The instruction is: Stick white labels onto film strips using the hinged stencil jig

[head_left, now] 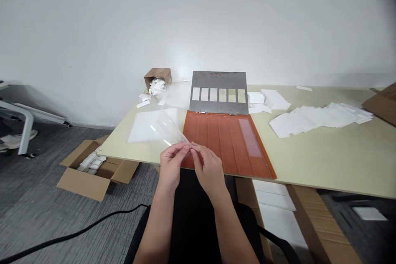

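Note:
My left hand [173,161] and my right hand [208,164] meet over the table's front edge, fingertips pinched together. Between them they grip the corner of a clear plastic film sheet [170,128], which slants up and left over the table. Just beyond my hands lies an orange-brown board [213,140], with a pale film strip [249,137] on its right side. Hinged to its far edge, a grey metal plate [219,79] with a row of several rectangular windows leans up. Left of the board, a stack of white translucent sheets [139,126] lies flat.
A small cardboard box [162,73] spilling white pieces stands at the back left. Fanned white cards [318,119] lie on the right of the table [328,161]. An open carton [83,183] sits on the floor, near a black cable [102,218]. Another carton [321,222] is under the table.

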A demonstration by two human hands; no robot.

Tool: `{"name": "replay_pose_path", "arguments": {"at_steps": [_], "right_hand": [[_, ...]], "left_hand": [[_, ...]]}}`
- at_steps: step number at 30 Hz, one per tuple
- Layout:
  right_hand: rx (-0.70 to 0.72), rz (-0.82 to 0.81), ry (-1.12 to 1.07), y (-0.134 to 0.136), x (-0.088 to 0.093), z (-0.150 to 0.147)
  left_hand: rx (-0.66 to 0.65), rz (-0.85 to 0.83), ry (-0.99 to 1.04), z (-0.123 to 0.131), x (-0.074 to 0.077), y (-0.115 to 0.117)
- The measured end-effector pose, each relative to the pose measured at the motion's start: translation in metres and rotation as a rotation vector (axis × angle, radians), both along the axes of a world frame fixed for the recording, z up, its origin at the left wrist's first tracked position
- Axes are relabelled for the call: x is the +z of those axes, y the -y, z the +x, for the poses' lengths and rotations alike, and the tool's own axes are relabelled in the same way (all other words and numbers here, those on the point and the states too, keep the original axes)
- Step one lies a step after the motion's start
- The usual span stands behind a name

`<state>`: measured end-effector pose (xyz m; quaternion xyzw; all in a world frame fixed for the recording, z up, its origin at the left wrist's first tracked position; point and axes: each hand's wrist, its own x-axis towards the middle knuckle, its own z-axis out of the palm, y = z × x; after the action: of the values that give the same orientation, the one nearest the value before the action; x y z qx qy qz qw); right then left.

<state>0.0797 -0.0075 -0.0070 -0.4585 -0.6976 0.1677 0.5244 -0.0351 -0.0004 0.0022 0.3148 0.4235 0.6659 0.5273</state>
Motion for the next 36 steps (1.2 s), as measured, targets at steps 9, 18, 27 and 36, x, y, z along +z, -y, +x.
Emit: {"name": "replay_pose_path", "arguments": {"at_steps": [9, 18, 27, 36], "right_hand": [[0.06, -0.057, -0.094, -0.002, 0.006, 0.011], [0.005, 0.032, -0.044, -0.002, 0.002, 0.011], [0.031, -0.008, -0.111, -0.003, 0.005, 0.013], [-0.006, 0.077, -0.106, -0.004, 0.006, 0.015]], "left_hand": [[0.005, 0.076, -0.178, 0.002, 0.0, 0.001], [0.013, 0.152, -0.309, 0.005, 0.001, 0.001], [0.033, 0.211, -0.395, 0.008, 0.003, 0.004], [0.005, 0.224, -0.433, 0.008, 0.005, 0.003]]}}
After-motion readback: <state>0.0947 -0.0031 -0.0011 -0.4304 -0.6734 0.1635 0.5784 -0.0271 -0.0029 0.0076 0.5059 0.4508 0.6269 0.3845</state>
